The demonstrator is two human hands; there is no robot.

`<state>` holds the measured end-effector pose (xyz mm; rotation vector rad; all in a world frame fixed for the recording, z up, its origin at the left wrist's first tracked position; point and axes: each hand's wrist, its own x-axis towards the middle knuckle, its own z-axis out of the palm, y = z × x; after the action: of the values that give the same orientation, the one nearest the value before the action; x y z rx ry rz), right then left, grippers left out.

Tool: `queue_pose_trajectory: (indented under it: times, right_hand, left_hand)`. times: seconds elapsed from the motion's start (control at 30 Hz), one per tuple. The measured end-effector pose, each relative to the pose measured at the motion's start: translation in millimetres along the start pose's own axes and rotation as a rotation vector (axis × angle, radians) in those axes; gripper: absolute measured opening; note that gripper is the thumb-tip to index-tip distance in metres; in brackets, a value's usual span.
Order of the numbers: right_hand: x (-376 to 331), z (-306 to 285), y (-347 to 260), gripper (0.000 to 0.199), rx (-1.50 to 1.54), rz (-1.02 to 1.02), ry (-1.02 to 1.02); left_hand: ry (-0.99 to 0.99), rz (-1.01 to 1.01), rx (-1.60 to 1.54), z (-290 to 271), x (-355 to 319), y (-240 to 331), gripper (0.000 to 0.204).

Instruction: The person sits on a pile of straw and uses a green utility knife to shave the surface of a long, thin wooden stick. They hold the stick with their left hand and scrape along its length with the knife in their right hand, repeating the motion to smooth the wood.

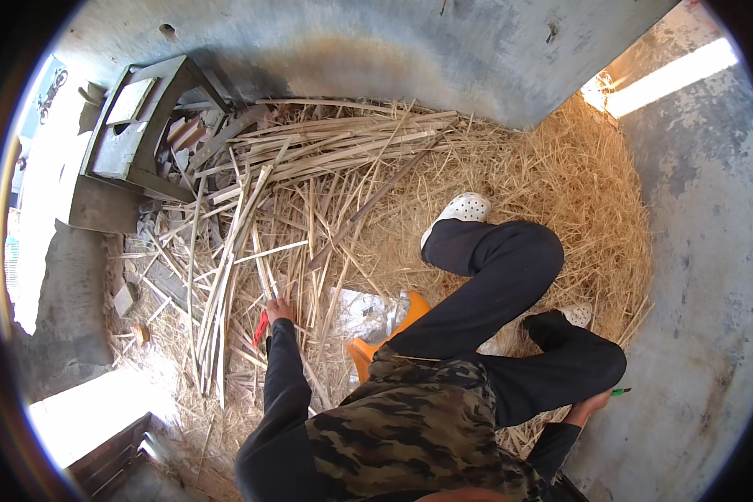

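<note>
My left hand [279, 310] reaches down to the straw floor, its fingers closed round a red-handled tool [260, 328]. Its working end is too small to make out among the thin pale wooden strips [241, 238] just ahead of the fingers. Beside my bent right knee, near the wall, my right hand [591, 405] is closed on a small green tool with a dark tip [620, 391]. Most of that tool is hidden by the hand and my leg. An orange plastic seat [414, 310] shows beneath me, next to a crumpled whitish sheet [361, 314].
Long strips lie heaped [343, 146] along the far wall. Loose straw [577, 167] is piled at the right. A worn wooden frame [134, 125] stands at the far left, with rubble by it. Grey walls [699, 251] close in the right and far sides.
</note>
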<state>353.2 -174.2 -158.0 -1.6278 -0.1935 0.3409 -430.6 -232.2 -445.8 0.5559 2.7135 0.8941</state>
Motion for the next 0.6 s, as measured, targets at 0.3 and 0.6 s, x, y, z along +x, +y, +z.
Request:
queue_pose_trajectory:
  times: [0.3,0.6]
  right_hand:
    - [3,-1,10,0.042,0.014,0.017,0.049]
    - [-8,7,8,0.041,0.063,0.016,0.057]
  left_hand:
    - [0.017,0.077,0.14,-69,-93,28,0.036]
    - [-0.089,0.074,0.259,-108,-188,-2,0.029]
